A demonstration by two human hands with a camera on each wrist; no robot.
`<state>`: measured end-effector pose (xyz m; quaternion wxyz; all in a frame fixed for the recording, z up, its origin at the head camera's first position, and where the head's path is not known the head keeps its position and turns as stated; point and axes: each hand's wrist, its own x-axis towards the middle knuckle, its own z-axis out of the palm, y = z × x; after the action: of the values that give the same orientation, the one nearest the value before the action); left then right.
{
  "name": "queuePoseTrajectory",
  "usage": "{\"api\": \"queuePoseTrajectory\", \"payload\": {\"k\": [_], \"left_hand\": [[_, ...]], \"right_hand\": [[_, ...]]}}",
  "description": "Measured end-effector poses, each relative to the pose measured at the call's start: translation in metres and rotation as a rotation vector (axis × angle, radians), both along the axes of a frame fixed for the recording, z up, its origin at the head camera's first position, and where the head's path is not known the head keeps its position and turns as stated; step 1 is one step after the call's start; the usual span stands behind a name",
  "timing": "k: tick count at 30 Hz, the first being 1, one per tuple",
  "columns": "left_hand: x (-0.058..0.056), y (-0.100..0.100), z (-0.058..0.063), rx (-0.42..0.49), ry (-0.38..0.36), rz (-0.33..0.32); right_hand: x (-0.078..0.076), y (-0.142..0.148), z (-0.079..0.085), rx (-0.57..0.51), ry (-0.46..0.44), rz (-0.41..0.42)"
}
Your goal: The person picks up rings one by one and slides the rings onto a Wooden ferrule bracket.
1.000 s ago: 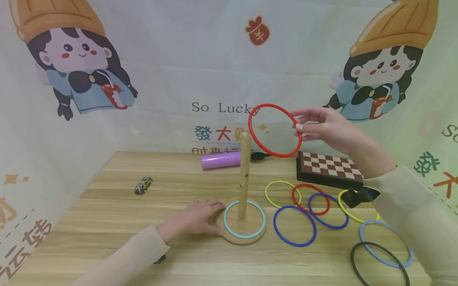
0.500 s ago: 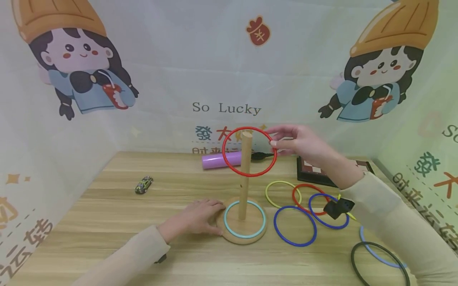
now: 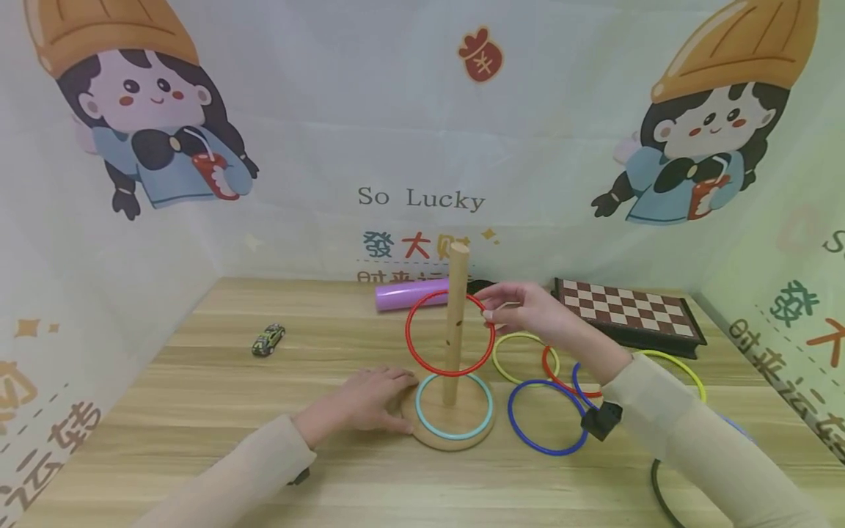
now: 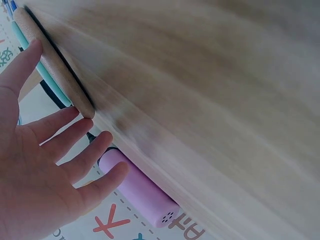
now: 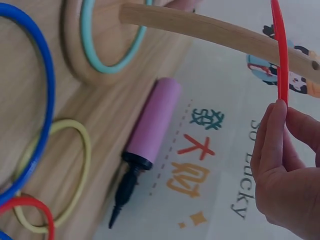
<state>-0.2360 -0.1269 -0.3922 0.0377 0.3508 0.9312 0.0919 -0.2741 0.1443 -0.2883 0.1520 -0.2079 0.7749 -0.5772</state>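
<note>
My right hand (image 3: 528, 315) pinches a red ring (image 3: 407, 330) by its right side, between thumb and fingers. The ring encircles the upright wooden peg (image 3: 457, 293) at mid-height, tilted in the head view. Flat around the peg's foot, on the round wooden base (image 3: 432, 412), lies a light turquoise ring (image 3: 491, 405). My left hand (image 3: 363, 400) touches the left edge of that base. In the left wrist view its thumb and index finger meet the base rim (image 4: 65, 70), while the other fingers extend fairly straight.
To the peg's right lie blue (image 3: 511, 422), yellow (image 3: 496, 359) and red (image 3: 546, 363) rings and a black ring (image 3: 656, 488), partly under my right forearm. Behind stand a purple pump (image 3: 411, 295) and a chessboard box (image 3: 627, 312). A toy car (image 3: 268, 340) is at left.
My right hand has carried the red ring left over the peg's top, then down around the peg to about mid-height. My left hand has stayed at the base.
</note>
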Motion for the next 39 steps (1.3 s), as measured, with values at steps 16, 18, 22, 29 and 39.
{"api": "queuePoseTrajectory", "payload": {"k": [16,18,22,29,39], "left_hand": [[0.003,0.001,0.002,-0.003,-0.020,0.007],[0.002,0.002,0.002,-0.007,-0.018,0.008],[0.002,0.002,0.002,-0.006,-0.017,0.010],[0.002,0.002,0.002,-0.001,-0.026,0.019],[0.001,0.001,0.001,-0.004,-0.016,0.013]], "right_hand": [[-0.002,0.004,-0.058,0.066,-0.033,0.034],[-0.001,0.003,-0.063,0.081,-0.037,0.038],[-0.001,0.003,-0.072,0.100,-0.052,0.044],[-0.002,0.003,-0.083,0.126,-0.049,0.053],[-0.002,0.001,-0.093,0.141,-0.066,0.037]]}}
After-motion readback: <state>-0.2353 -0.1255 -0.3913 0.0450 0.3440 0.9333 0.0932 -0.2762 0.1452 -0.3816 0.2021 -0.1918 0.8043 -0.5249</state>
